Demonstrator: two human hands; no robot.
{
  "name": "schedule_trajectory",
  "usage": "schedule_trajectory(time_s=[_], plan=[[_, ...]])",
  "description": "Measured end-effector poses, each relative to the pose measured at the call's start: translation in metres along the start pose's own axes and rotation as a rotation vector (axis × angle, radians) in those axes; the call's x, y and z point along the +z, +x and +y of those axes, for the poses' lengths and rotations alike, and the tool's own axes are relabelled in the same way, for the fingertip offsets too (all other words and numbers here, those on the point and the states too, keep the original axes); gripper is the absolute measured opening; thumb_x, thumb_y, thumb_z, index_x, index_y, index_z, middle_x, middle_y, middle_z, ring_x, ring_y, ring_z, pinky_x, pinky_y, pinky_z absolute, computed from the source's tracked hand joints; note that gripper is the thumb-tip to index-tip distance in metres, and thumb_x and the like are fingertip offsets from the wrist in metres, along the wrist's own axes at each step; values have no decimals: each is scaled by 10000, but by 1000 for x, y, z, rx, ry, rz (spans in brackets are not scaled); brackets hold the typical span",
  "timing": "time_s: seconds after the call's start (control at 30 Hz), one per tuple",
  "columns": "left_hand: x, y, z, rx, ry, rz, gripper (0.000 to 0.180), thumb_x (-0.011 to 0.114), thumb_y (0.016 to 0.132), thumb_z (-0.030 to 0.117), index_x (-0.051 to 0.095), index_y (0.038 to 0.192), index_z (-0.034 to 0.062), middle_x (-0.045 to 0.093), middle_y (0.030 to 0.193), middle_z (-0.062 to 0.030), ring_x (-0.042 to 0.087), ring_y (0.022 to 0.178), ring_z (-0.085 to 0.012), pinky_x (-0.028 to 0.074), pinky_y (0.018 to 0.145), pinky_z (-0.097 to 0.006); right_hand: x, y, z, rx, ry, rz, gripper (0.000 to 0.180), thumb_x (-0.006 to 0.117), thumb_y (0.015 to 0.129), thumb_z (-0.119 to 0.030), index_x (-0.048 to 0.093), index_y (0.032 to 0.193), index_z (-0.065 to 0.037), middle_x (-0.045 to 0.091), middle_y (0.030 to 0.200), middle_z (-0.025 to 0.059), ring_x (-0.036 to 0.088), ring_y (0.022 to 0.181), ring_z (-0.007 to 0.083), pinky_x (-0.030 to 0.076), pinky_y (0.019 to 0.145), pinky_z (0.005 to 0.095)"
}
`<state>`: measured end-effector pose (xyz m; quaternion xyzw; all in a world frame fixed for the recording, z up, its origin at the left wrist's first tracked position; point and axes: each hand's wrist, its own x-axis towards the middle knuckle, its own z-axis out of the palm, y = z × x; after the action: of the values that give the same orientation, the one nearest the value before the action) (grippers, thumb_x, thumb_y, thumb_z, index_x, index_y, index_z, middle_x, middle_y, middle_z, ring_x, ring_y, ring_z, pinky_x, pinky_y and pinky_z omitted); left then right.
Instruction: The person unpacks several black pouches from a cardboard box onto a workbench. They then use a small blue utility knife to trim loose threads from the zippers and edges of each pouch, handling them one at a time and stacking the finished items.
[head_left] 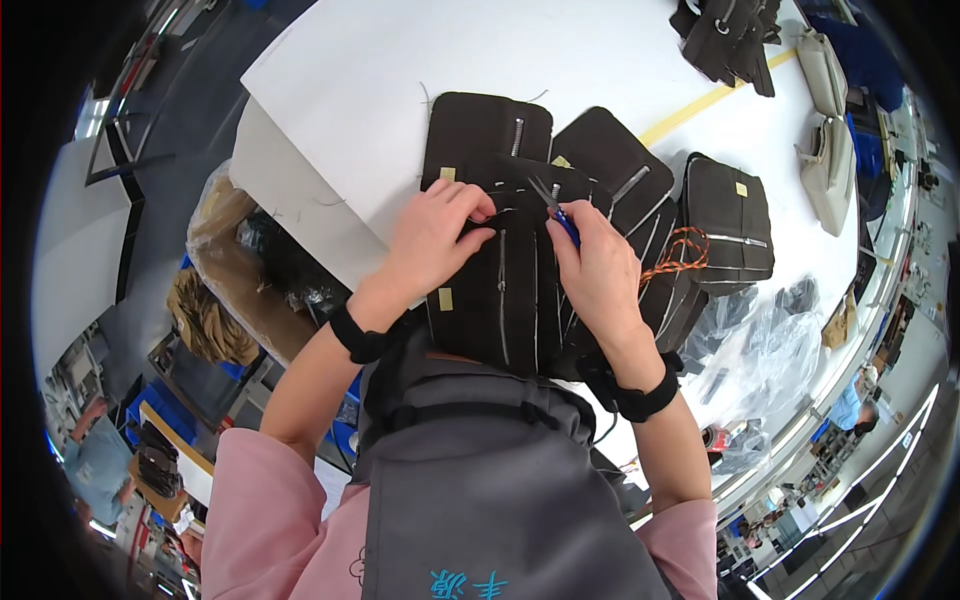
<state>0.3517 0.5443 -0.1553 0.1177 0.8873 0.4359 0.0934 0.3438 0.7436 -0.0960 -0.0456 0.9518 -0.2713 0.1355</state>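
A dark brown fabric bag panel (470,325) with a long metal zipper lies before me, at the table's near edge. On its upper left part my left hand (430,238) rests with fingers curled and the thumb tip near them. A thin pale thread shows by those fingertips, but what they grip is hidden. My right hand (600,268) is closed round small thread snips (562,220) with a blue handle, their blades pointing up and left above the fabric. An orange twisted cord (680,252) lies beside that hand. Several similar zippered pieces (612,160) overlap behind and to the right.
Another dark zippered piece (728,205) sits at the right, near clear plastic bags (765,345). Dark straps (728,40) and pale pouches (828,175) lie farther back on the white table (350,90). A plastic-lined box (235,265) stands left, below the table edge.
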Motion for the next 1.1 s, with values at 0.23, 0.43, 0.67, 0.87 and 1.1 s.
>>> schedule_trajectory(time_s=[0.23,0.43,0.67,0.87,1.1], plan=[[1,-14,-6,55,64,375,288,738,765,56,610,1023,61,623,917,-52,594,844,-227,488,725,-326,19,3,-3,-25,-134,-43,209,681,853,-211,569,929,-52,609,818,94,631,714,346,491,608,426],[1,-22,-4,-131,-188,130,285,756,778,128,624,1026,81,596,874,-30,555,693,-139,454,597,-275,21,4,-2,-47,-35,-38,198,695,839,-201,563,875,-58,590,807,89,612,703,346,476,604,423],[5,-13,-12,-185,-404,3,197,713,845,129,620,994,40,553,727,-43,521,580,-125,411,538,-279,14,2,-1,-60,145,-97,178,696,837,-163,579,853,-30,578,794,105,596,733,341,457,623,407],[18,-12,-15,-119,-339,157,100,600,935,108,586,951,11,600,757,-52,576,622,-120,464,569,-277,14,1,-4,-96,-13,-46,191,699,849,-211,597,874,-52,590,787,91,613,695,334,473,587,392],[10,-19,-7,-374,-640,79,135,545,981,130,555,967,-4,640,818,-60,616,672,-117,508,615,-263,7,-4,-11,-170,-160,22,251,696,867,-296,600,993,-101,620,843,52,646,657,271,490,542,367]])
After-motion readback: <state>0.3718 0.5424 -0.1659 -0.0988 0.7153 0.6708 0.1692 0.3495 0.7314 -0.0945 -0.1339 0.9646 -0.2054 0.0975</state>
